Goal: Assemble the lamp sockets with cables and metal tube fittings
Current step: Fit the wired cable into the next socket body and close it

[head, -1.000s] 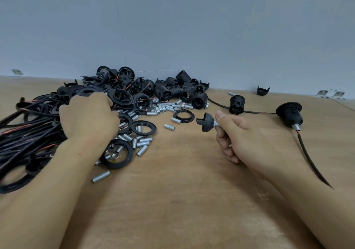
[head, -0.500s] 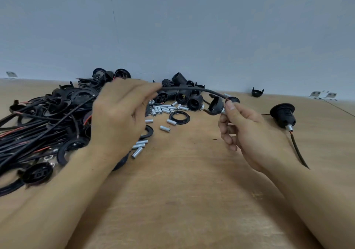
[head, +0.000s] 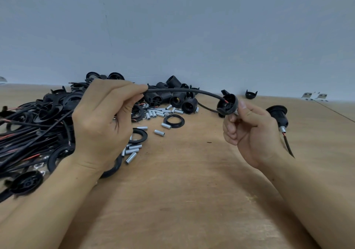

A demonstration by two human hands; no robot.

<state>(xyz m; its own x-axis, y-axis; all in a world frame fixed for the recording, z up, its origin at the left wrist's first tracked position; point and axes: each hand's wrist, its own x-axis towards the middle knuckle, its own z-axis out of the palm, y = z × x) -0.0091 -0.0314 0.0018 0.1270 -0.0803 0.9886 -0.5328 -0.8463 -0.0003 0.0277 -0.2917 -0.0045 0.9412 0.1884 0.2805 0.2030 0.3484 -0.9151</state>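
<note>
The left hand is raised above the wooden table, its thumb and forefinger pinching a black cable near its end while the other fingers curl loosely beneath. The cable arcs to the right, and its red-tipped end meets the open side of a black socket cap. The right hand holds that cap up from behind, thumb on top and fingers curled under; a bit of metal shows at the cap's back, probably a tube fitting, though the fingers hide most of it.

On the table to the left lies a tangle of black cables mixed with black rings. Behind the hands, by the grey wall, sits a heap of black sockets, with short metal tubes scattered in front. To the right of the right hand, one finished socket lies with its tube and cable attached, and a lone cap rests farther back.
</note>
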